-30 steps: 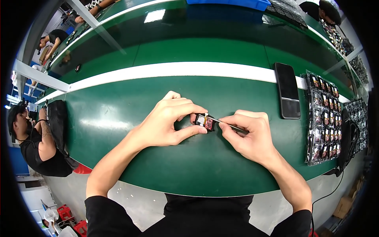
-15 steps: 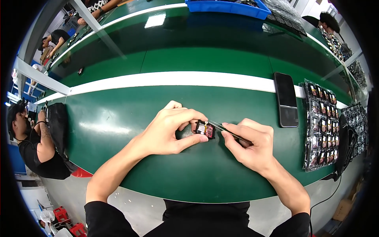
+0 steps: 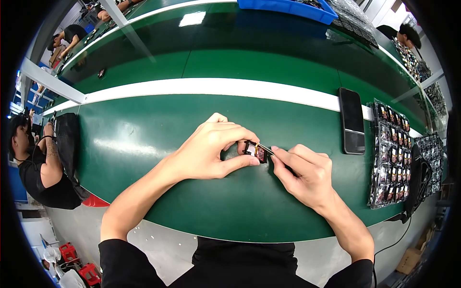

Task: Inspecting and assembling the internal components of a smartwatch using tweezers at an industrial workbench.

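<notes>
Between the thumb and fingers of my left hand (image 3: 209, 151) is a small black-framed electronic module (image 3: 255, 150), held just above the green worktable (image 3: 206, 201). A silvery block, a yellow strip and reddish parts show inside its frame. My right hand (image 3: 307, 175) is closed in a pinch on slim metal tweezers (image 3: 267, 150). Their tips reach the module's upper right side, by the yellow strip, close to my left fingertips. Whether the tips grip anything is too small to make out.
To the right lie a black phone (image 3: 352, 122) and a clear plastic tray (image 3: 373, 158) of similar modules, with a black cable bundle (image 3: 418, 177) beside it. A white rail (image 3: 211, 86) crosses behind my hands. Beyond is a blue bin (image 3: 288, 8). A co-worker (image 3: 45, 165) sits at the left.
The tweezers have moved from just off the module's upper right onto its edge by the yellow strip. My left hand still holds the module. The whole view has shifted slightly.
</notes>
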`<action>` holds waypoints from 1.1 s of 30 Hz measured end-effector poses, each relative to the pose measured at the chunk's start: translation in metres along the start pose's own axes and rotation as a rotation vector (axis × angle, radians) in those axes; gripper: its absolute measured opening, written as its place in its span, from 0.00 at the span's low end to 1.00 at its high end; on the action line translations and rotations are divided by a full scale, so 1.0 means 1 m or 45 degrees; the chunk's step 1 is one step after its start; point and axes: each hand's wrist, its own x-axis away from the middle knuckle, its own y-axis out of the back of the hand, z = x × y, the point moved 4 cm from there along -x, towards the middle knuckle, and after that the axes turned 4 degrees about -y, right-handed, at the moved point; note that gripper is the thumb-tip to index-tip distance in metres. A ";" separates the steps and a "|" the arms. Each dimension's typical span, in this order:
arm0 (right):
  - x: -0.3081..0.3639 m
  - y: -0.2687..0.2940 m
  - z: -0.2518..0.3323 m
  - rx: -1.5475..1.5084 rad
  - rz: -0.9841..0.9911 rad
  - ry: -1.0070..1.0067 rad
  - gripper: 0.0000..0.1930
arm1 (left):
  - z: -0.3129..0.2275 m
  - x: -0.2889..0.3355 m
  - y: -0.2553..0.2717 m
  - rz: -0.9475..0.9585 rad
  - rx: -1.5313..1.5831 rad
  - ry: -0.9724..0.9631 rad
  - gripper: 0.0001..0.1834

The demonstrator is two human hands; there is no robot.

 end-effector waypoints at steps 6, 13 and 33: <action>-0.002 0.002 -0.001 -0.037 0.009 -0.023 0.13 | 0.003 0.002 0.000 0.017 0.060 0.022 0.19; -0.001 0.003 -0.002 -0.140 0.059 -0.095 0.11 | 0.006 0.002 0.003 0.040 0.134 0.024 0.19; -0.003 0.006 -0.010 -0.408 0.166 -0.340 0.08 | 0.010 0.001 0.006 0.157 0.144 0.058 0.25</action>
